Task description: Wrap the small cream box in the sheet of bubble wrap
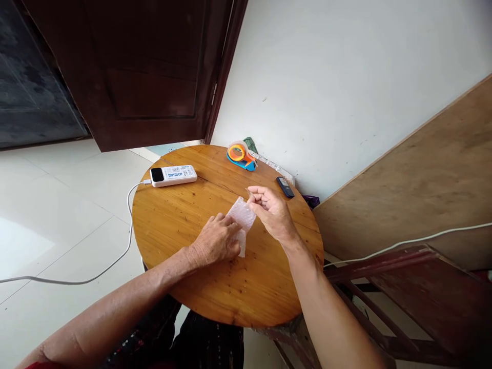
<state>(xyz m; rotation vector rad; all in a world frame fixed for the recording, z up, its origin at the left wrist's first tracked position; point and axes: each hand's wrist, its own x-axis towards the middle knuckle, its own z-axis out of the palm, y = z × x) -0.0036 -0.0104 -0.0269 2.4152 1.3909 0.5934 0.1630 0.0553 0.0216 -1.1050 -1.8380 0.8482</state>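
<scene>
A small sheet of clear bubble wrap (243, 212) lies on the round wooden table (265, 277), in the middle of the head view. My left hand (219, 238) rests on its near left part, fingers curled over it and pressing it to the tabletop. At the far right corner of the wrap is my right hand (271, 210), thumb and fingers drawn together in a pinch. Something thin and see-through shows at those fingertips; whether it is tape or an edge of the wrap I cannot tell.
A tape dispenser (242, 155) with an orange core stands at the table's far edge. A white power bank (173, 175) with a cable (130, 220) lies far left. A dark phone-like device (285, 187) lies far right. A wooden chair (407, 292) stands on the right.
</scene>
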